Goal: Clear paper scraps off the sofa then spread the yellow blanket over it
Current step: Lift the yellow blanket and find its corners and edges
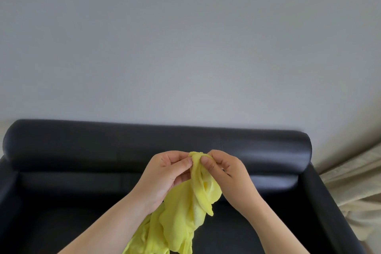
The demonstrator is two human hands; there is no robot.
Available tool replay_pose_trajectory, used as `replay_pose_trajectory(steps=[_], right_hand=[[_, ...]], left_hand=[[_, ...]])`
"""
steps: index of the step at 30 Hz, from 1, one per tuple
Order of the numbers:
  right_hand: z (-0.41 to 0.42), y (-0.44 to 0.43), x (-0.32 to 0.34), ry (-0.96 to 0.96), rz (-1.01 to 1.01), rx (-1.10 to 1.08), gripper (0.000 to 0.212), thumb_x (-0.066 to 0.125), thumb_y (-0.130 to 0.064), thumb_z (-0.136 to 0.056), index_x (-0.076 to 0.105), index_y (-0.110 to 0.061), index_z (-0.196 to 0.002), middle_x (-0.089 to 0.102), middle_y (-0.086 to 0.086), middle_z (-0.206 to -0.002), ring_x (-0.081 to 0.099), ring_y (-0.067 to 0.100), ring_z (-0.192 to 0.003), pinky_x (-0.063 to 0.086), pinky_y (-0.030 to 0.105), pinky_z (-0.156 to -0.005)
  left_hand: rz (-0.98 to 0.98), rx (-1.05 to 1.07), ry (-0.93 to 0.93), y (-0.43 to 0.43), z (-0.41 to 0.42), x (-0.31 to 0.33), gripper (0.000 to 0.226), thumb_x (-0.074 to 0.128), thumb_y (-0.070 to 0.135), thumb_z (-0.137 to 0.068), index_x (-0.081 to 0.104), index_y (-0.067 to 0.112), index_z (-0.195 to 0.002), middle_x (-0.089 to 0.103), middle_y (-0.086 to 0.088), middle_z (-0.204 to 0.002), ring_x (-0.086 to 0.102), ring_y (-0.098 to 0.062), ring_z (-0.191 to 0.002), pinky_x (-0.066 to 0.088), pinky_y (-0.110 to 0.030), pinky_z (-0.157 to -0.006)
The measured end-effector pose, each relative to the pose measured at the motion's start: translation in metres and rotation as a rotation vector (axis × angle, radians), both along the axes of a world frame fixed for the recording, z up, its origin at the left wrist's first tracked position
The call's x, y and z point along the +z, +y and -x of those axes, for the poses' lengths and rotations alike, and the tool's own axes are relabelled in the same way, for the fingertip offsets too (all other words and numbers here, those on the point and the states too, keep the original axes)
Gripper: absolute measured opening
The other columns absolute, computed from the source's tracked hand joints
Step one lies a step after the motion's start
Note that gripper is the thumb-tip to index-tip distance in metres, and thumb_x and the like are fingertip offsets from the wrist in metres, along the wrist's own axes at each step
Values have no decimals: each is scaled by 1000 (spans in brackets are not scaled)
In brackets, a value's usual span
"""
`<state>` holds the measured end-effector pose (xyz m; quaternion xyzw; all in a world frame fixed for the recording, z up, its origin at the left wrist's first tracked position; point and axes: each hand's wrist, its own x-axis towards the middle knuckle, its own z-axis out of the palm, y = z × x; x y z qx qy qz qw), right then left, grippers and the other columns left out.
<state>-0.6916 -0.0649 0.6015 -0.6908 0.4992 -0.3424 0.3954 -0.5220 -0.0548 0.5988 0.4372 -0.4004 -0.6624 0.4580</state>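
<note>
The yellow blanket (181, 218) hangs bunched in front of me, above the seat of the dark leather sofa (82, 150). My left hand (165, 175) and my right hand (224, 173) are close together and both pinch the top edge of the blanket between thumb and fingers. The cloth droops in folds between my forearms and runs out of view at the bottom. No paper scraps show on the visible part of the sofa seat.
A plain grey wall (185, 47) rises behind the sofa's rounded backrest. A beige curtain (354, 187) hangs at the right, next to the sofa's right armrest (321, 202). The left armrest (8, 192) is at the frame's edge.
</note>
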Motion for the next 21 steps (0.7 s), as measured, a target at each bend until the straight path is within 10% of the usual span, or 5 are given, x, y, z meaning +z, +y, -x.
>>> replay_pose_trajectory(steps=[13, 16, 21], right_hand=[[-4, 4, 5, -56, -15, -27, 41, 55, -31, -96, 49, -31, -55, 38, -13, -55, 34, 4, -56, 27, 16, -53], [-1, 3, 5, -21, 13, -1, 39, 56, -34, -95, 50, -11, -64, 37, -2, -60, 34, 10, -59, 29, 24, -56], [9, -5, 8, 129, 119, 36, 22, 62, -40, -89, 64, -24, -74, 61, -6, -83, 57, 10, -90, 50, 35, -79]], left_hand=[[240, 125, -269, 11, 6, 2, 24, 69, 29, -81, 74, 14, -99, 76, -3, -93, 71, -16, -93, 57, -35, -87], [242, 184, -272, 10, 5, 0, 17, 69, 23, -84, 74, 12, -97, 75, -5, -92, 71, -18, -91, 57, -39, -87], [287, 198, -318, 7, 2, 5, 16, 67, 24, -83, 73, 10, -91, 75, -7, -89, 71, -20, -88, 56, -41, -87]])
